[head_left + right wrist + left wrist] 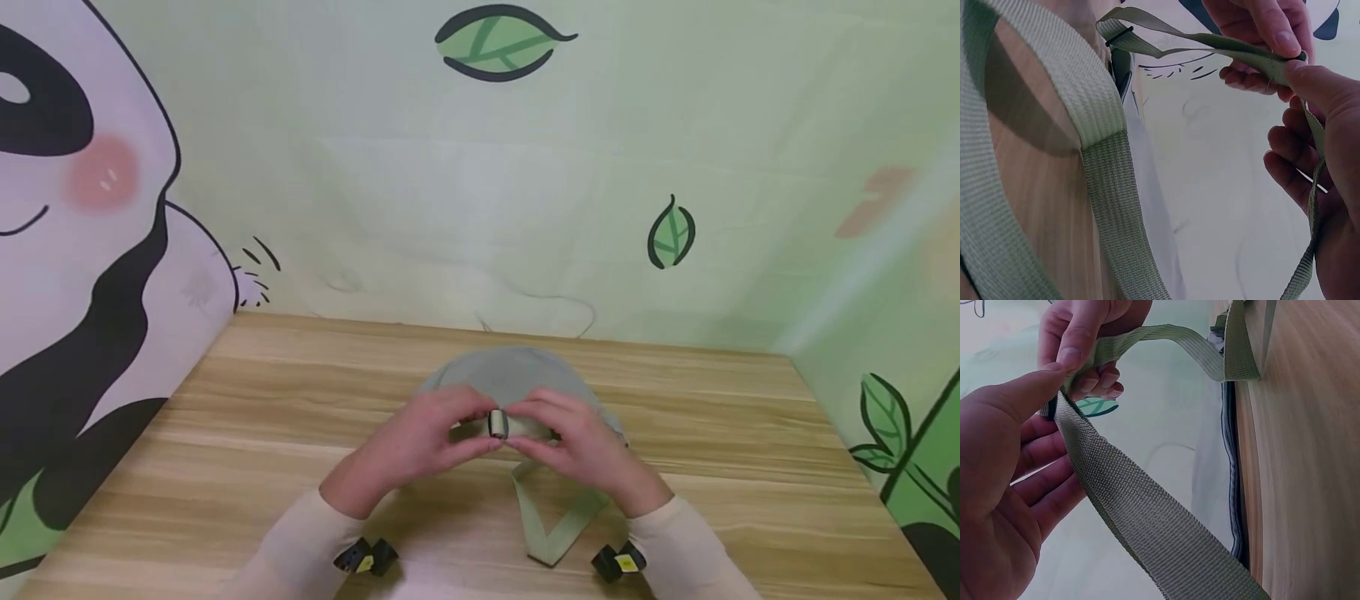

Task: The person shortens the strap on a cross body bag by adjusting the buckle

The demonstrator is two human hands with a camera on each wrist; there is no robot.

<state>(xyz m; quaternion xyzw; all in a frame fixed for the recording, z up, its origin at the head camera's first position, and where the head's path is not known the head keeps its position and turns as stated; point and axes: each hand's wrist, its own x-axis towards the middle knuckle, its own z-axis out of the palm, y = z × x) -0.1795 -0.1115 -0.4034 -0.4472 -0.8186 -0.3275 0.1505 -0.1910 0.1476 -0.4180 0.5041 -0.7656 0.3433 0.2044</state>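
Note:
A grey rounded bag [517,372] lies on the table, partly hidden behind the hands. Its light green webbing strap [555,533] runs up into both hands and drops in a folded loop below the right one. Between the two hands is a dark slide buckle [498,423] with the strap threaded through it. My left hand [420,433] pinches the strap at the buckle's left side between thumb and fingers. From the other side my right hand [588,442] pinches the webbing close beside the buckle. In the left wrist view the strap [1141,512] hangs slantwise below the left thumb.
The wooden table [262,467] carries the bag near its back edge. Behind it stands a pale green wall [360,183] with painted leaves, and a painted panda [135,250] at the left. A dark zipper edge [1232,475] of the bag lies beside the strap.

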